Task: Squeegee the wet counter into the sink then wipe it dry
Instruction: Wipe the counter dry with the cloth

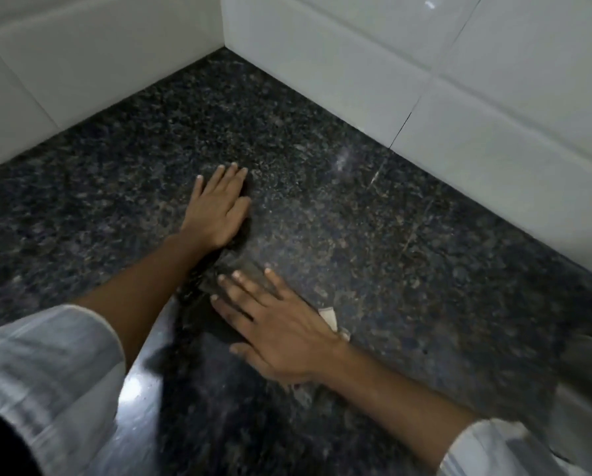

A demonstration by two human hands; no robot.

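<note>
Both hands laid flat on a dark speckled bench (pixel 373 235) in a corner of white tiled walls (pixel 493 80), pressing down a dark cloth that can barely be told from the stone. Left hand (pixel 215 209) farther out, fingers (pixel 232 173) straight and spread, palm down on the far end of the cloth (pixel 229 266); right hand (pixel 280 324) nearer the body, fingers straight too, lying across the near end, nothing curled round or pinched in either. Cloth lying as a band between and under the two palms, long axis running from near right to far left, roughly along the line joining the hands; edges too dark and blurred to trace fully. A pale scrap or label (pixel 332 319) showing just beside the right wrist. No squeegee anywhere in view, and the sink not plainly shown, only a pale edge at the lower right that cannot be named for sure. Judged from this: drying stage, not squeegee stage. Bench to the right of the cloth looking dull and streaked, so likely a sweep sideways, across the cloth's long axis, with both palms pushing together; right hand nearer that unwiped stretch. Light sleeves (pixel 54 365) rolled clear of the wet
</note>
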